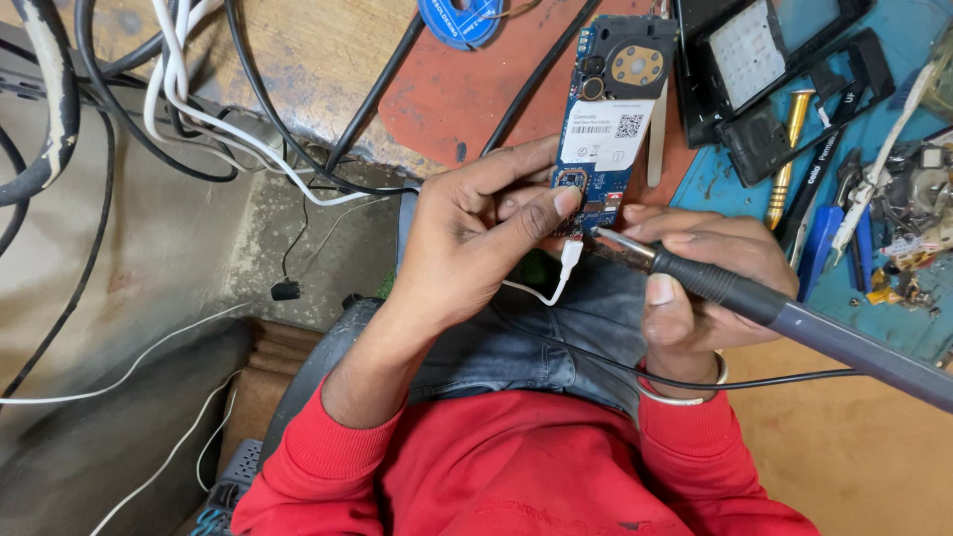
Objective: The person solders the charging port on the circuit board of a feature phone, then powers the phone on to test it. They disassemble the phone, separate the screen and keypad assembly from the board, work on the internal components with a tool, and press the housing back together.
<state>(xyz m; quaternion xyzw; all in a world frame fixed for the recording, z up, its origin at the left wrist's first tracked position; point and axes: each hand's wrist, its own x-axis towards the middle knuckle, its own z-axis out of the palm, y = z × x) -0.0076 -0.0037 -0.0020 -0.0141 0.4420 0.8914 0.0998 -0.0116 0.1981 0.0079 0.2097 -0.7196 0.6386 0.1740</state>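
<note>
Pinching the lower end of a blue circuit board, the left hand has its fingers closed on the board's bottom edge, thumb pressed on top near a small round part. The board lies lengthways over the edge of the counter, just above the person's lap, with a white label across its middle and a white cable plug set into its lower end. The right hand has its fingers wrapped tight around the dark handle of a soldering iron, whose metal tip meets the board's bottom corner beside the left thumb. To the right, an open phone casing, a brass-handled tool and a blue-handled tool lie on a blue mat.
</note>
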